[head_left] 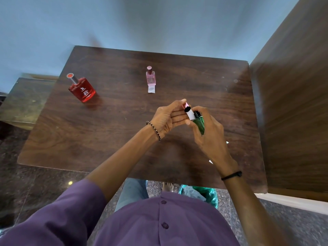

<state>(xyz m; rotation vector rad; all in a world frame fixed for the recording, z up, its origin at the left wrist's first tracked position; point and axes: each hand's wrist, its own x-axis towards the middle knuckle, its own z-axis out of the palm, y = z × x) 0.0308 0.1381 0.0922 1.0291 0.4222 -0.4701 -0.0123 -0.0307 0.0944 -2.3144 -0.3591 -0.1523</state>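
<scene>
**Green bottle [199, 124] gripped above right half of table [124, 139]**

A red perfume bottle [82, 90] and a pink bottle [150, 77] are stood farther back. The green bottle is clasped by the right hand [211, 137]; a white vial [190, 114], pinched by the left hand [168, 118], is held at its black top.

The right hand [209, 134] wraps most of the green bottle [199, 124], so its base cannot be seen, and the left hand [166, 118] covers the far end of the white tube [190, 115]. The print on the pink bottle [150, 78] is too small to read. Beneath the right forearm [246, 201], white scraps [210, 161] are partly hidden.
</scene>
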